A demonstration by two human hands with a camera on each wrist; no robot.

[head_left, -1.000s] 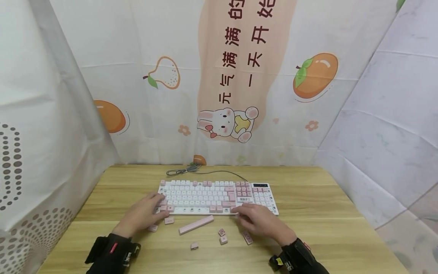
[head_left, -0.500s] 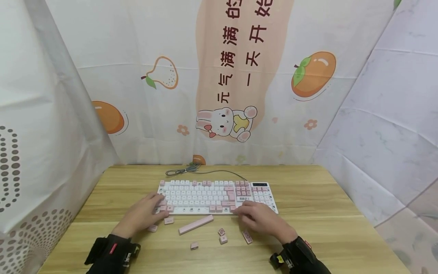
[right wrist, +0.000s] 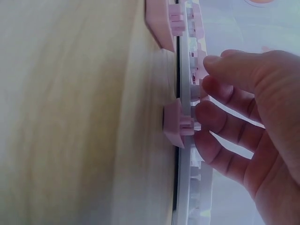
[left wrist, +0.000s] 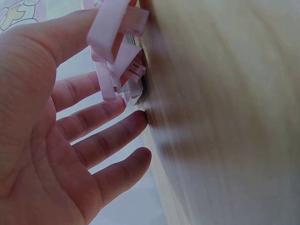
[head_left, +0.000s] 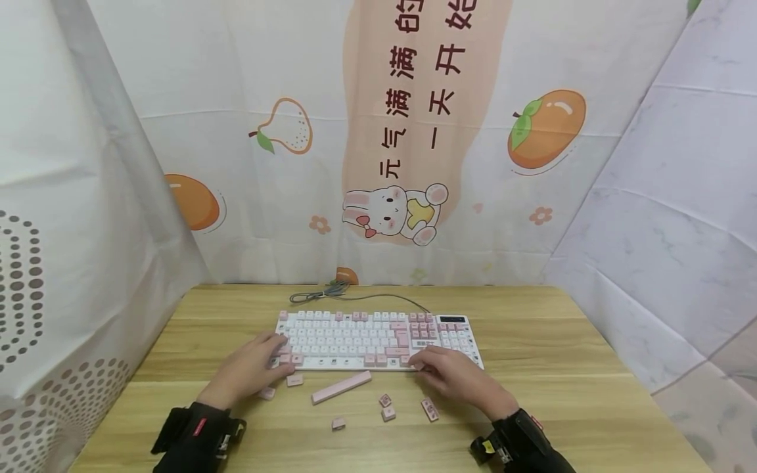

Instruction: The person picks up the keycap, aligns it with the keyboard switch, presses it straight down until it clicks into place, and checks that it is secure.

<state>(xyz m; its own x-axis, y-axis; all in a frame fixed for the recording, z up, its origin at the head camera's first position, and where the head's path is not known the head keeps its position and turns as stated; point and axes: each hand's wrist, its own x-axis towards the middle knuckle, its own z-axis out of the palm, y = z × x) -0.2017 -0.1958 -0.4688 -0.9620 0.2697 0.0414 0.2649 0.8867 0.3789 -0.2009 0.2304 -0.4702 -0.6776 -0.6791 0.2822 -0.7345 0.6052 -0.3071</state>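
Observation:
A white and pink keyboard (head_left: 343,341) lies on the wooden table, with bare switch spots along its front row. My left hand (head_left: 251,371) is at its left end, fingers spread and loosely bent, thumb by the front-left pink keys. Over the front row, right of centre, my right hand (head_left: 452,378) has its index fingertip on the keyboard beside a pink keycap (head_left: 405,360); its fingers are loosely bent. A long pink spacebar (head_left: 341,387) lies in front of the keyboard. In the right wrist view, an upturned pink keycap (right wrist: 174,124) shows its stem near my fingertips.
Loose pink keycaps lie in front: one by my left thumb (head_left: 294,380), a partly hidden one (head_left: 267,393), a single one (head_left: 338,424), a pair (head_left: 387,413) and a longer one (head_left: 430,409). A coiled grey cable (head_left: 319,294) lies behind. Printed cloth (head_left: 284,217) encloses the table.
My right hand has shifted slightly right along the front row, uncovering a pink keycap there. My left hand stays at the keyboard's left end.

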